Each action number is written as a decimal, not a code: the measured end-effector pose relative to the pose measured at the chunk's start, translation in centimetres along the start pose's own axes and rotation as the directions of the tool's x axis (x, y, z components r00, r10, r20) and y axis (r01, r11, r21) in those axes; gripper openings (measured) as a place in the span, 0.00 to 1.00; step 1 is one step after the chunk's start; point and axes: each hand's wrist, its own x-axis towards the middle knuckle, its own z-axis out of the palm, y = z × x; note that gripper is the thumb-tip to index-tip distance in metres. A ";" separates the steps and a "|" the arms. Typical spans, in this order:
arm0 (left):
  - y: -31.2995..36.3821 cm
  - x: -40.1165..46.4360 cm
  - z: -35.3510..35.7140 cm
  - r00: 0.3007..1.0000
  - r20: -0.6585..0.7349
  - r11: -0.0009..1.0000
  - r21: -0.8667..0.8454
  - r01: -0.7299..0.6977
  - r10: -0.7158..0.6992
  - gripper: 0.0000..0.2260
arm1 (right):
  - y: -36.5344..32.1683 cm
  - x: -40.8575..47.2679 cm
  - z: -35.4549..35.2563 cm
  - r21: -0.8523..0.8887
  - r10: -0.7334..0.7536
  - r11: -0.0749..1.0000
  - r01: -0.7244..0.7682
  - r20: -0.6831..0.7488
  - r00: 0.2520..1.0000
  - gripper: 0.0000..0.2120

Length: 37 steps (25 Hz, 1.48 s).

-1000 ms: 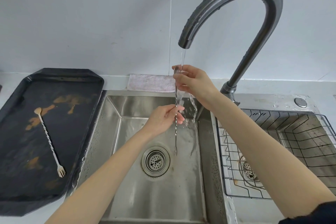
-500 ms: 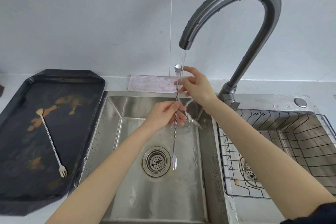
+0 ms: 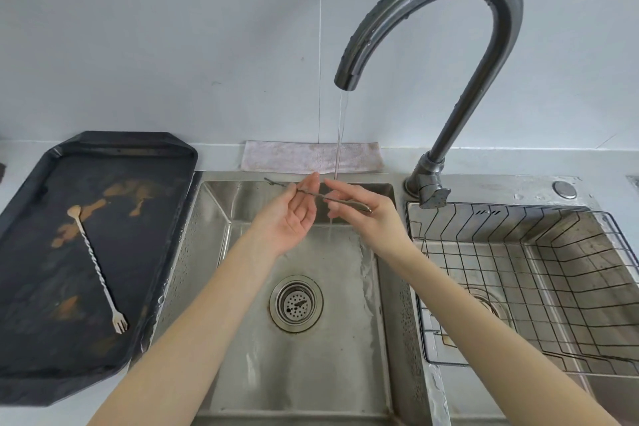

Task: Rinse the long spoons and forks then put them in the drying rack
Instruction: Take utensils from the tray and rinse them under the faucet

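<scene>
1. While water runs in a thin stream (image 3: 340, 135) from the curved faucet (image 3: 449, 10) into the left sink basin (image 3: 242, 287), that basin holds only the round drain strainer (image 3: 296, 303) at centre frame.
2. At the left of the frame, the dark tray (image 3: 41, 356) holds one long twisted spoon-fork (image 3: 98, 266), spoon end toward the wall, fork end toward the viewer, among brown smears.
3. At the right of the frame, the wire drying rack (image 3: 518, 287) sits in the second basin with no cutlery visible in it.
4. Above the left basin, the right hand (image 3: 370, 214) pinches the second spoon-fork (image 3: 311, 194) near its spoon end; the piece lies almost level, its fork end pointing to the left.
5. Just left of it, the left hand (image 3: 294, 214) is wide open, palm up, fingers touching the stem without gripping.
6. Half a second ago the piece hung upright under the stream with both hands on it; now it is tipped sideways and the stream falls between the hands.
7. Count: two spoon-forks, two basins, one tray, one rack, one folded cloth (image 3: 311, 157) at the wall.
</scene>
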 end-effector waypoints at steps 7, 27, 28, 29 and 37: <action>-1.3 0.6 -0.3 0.995 -0.091 0.999 -0.004 0.036 -0.036 0.15 | -0.5 0.2 0.4 -0.055 -0.079 0.995 0.084 0.090 0.993 0.16; 0.3 0.7 -3.6 0.979 -0.084 0.945 -0.261 -0.200 0.184 0.12 | -1.2 4.5 2.4 0.534 0.350 0.783 -0.319 0.046 0.936 0.11; 0.2 0.7 -3.7 0.981 -0.088 0.947 -0.257 -0.193 0.176 0.11 | -1.5 4.6 2.4 0.527 0.363 0.783 -0.330 0.043 0.931 0.13; 0.1 0.8 -3.9 0.982 -0.092 0.950 -0.255 -0.182 0.164 0.10 | -1.7 4.6 2.4 0.520 0.372 0.785 -0.337 0.039 0.927 0.15; -1.5 2.2 -3.0 0.992 -0.070 0.949 -0.306 0.077 -0.103 0.09 | -3.9 5.9 1.6 0.051 0.248 0.968 -0.245 -0.065 0.967 0.10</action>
